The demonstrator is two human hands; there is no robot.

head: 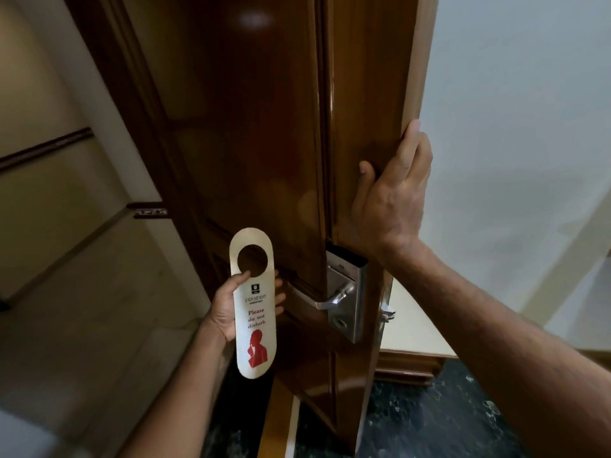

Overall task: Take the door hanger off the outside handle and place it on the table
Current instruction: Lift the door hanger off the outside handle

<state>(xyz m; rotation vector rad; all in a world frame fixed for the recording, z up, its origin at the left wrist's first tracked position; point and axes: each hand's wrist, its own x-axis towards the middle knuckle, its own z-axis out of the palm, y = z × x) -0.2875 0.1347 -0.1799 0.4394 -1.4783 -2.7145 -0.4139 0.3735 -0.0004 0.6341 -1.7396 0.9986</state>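
Note:
My left hand [228, 309] grips a cream door hanger [254, 325] upright, thumb just below its round hole; it reads "Please do not disturb" above a red figure. The hanger is off the silver lever handle [334, 300], which sticks out to the left from a metal lock plate [347, 292] on the dark wooden door [248, 143]. My right hand [393, 196] is higher up, fingers wrapped around the door's edge, thumb pressed on its face. No table is in view.
The door stands ajar. A cream corridor wall with a dark rail [46, 147] runs at left. A white wall [515, 127] is at right, with a wooden skirting [406, 368] and dark marble floor [429, 421] below.

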